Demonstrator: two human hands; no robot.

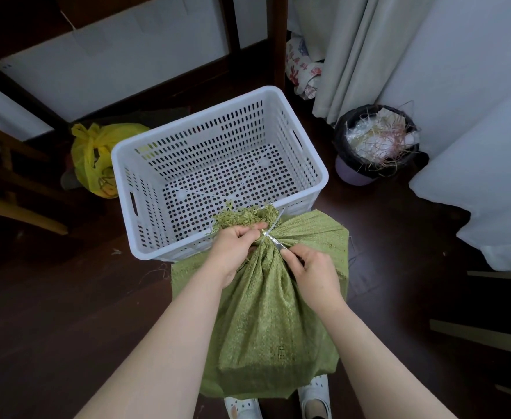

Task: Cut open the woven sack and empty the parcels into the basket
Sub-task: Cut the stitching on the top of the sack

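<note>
A green woven sack point(270, 322) stands on the dark floor in front of me, its frayed top bunched and tied. My left hand point(237, 247) grips the gathered neck just below the frayed end point(243, 216). In my right hand point(314, 275) I hold a small metal blade point(273, 238), its tip against the neck beside my left fingers. Behind the sack stands a white perforated plastic basket point(121, 164) with nothing inside. The parcels are hidden inside the sack.
A yellow plastic bag point(97, 158) lies left of the basket. A black-lined bin point(378, 143) full of waste stands at the right by a curtain point(357, 52). Dark wooden furniture legs point(278, 40) rise behind. White bedding point(489, 176) borders the right side.
</note>
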